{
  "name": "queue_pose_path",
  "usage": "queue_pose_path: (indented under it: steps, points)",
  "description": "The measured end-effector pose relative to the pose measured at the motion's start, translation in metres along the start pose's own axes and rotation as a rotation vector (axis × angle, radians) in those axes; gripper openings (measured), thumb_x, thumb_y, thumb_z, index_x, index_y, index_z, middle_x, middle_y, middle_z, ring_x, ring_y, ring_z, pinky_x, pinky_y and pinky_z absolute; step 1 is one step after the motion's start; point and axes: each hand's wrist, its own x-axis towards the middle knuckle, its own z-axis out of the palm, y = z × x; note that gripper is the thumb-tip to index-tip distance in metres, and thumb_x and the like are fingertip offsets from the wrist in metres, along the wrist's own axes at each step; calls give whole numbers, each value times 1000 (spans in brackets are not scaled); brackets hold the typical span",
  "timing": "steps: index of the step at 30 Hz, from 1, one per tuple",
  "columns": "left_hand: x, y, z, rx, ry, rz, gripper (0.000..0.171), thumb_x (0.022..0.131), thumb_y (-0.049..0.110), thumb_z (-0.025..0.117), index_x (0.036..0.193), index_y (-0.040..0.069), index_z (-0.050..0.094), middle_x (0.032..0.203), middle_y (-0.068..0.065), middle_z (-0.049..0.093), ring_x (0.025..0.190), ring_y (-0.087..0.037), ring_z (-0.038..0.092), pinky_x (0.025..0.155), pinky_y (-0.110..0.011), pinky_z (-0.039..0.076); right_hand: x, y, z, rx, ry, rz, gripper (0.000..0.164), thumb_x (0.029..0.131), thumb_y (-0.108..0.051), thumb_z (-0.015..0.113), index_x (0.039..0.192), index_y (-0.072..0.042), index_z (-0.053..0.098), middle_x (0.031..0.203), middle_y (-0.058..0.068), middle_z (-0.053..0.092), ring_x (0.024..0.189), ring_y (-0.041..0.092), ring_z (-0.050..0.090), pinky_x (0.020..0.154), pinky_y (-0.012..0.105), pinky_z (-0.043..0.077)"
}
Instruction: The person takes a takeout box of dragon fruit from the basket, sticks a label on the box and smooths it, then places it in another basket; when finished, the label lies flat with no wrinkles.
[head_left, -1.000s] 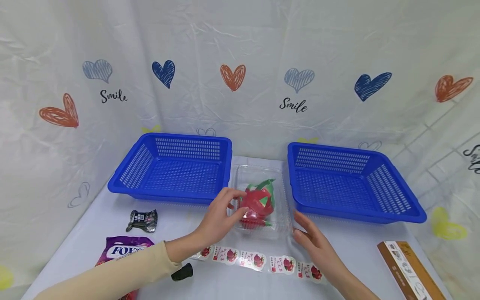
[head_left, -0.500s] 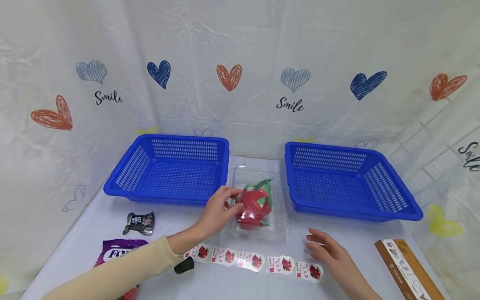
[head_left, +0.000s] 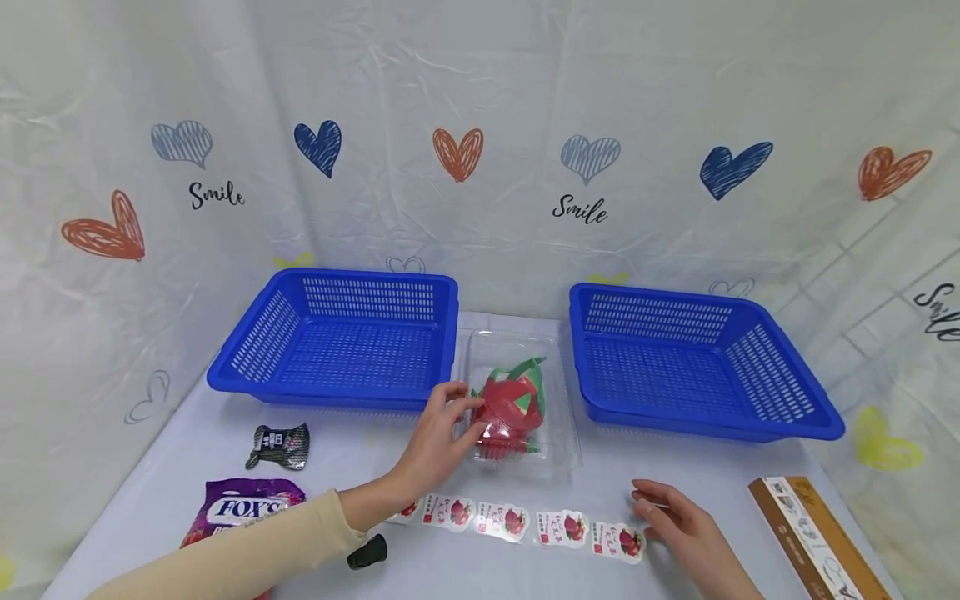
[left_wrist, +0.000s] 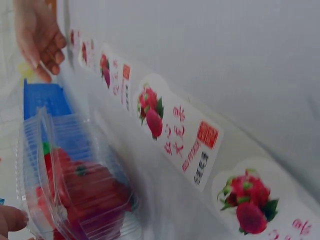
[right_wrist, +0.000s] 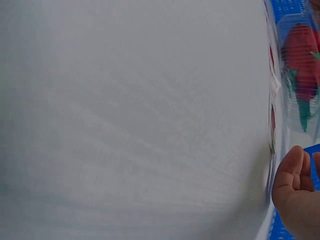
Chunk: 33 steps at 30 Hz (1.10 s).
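A clear plastic clamshell box (head_left: 558,446) sits on the table between two blue baskets, its lid down. Inside it lies a red dragon fruit (head_left: 512,410) with green tips, which looks like a model. My left hand (head_left: 429,446) is at the box's left side, thumb and fingers spread apart; from the left wrist view I cannot tell how firmly they touch it. In front of the box runs a strip of dragon fruit stickers (head_left: 501,522). By the right end of that strip is my right hand (head_left: 686,533), fingers loosely bent and holding nothing.
Blue plastic baskets stand at the back left (head_left: 337,392) and back right (head_left: 712,425). To the left lie a black wrapped packet (head_left: 279,447), a purple FOX'S candy bag (head_left: 243,504) and a small black object (head_left: 367,552). A brown box (head_left: 817,537) lies far right.
My right hand has drawn away from the box, right and toward me, to the end of the sticker strip. My left hand has stayed at the box's left side.
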Motion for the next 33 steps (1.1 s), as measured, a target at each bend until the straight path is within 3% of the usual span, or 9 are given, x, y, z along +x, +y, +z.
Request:
queue_pose_path:
  steps: [6,12,18,25,33]
  points:
    - [-6,-3,1,-56,-18,-64,34,94,11,65,127,4,60,140,-19,40,120,-30,49,97,-46,47,0,3,-2,-1,-2,6,56,99,-39,56,139,-1,48,136,18,55,113,23,59,82,32,55]
    - [-8,-3,3,-95,-43,-150,34,97,20,61,130,11,57,147,-16,36,136,-36,36,106,-54,36,1,4,-2,10,-3,54,57,98,-42,57,137,-1,51,132,15,59,111,22,60,83,34,55]
    - [-10,-4,6,-192,-71,-248,32,99,27,57,130,17,55,155,-17,23,141,-38,28,103,-52,40,0,6,-2,8,-3,61,60,96,-47,57,134,0,53,128,15,61,109,22,60,82,34,55]
    - [-12,-7,9,-220,-61,-272,32,98,29,59,129,22,55,157,-12,19,143,-38,24,103,-52,41,-1,9,-3,7,0,61,60,95,-47,58,132,0,56,126,14,63,108,21,61,81,33,55]
    - [-9,-8,6,-249,-77,-250,33,99,27,58,131,17,54,157,-13,23,143,-38,25,104,-51,40,-2,10,-5,10,-1,69,54,98,-42,56,132,1,56,125,14,63,107,21,61,82,34,55]
